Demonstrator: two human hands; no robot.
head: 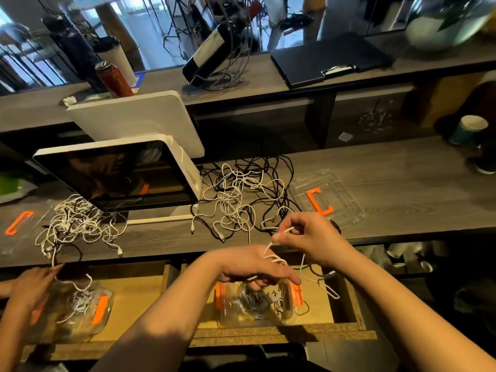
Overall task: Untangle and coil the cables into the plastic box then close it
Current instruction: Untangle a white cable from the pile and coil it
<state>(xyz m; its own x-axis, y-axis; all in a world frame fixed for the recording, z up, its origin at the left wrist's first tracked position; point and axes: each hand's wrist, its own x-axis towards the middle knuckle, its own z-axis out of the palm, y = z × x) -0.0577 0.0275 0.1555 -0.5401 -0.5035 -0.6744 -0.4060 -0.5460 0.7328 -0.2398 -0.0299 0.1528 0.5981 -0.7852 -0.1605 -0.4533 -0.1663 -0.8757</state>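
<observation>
Head view: the left hand is at 6 o'clock of the picture, over the clear box. Its fingers are curled around loops of a white cable. The right hand is just at 1 o'clock from the left one and pinches the same cable between thumb and fingers. The box stands in an open wooden drawer and already holds some coiled cables. At 12 o'clock from the hands, a tangle of white and black cables lies on the desk. The clear lid with an orange clip lies at 3 o'clock from the tangle. At 9 o'clock another person's hand works at a second box.
</observation>
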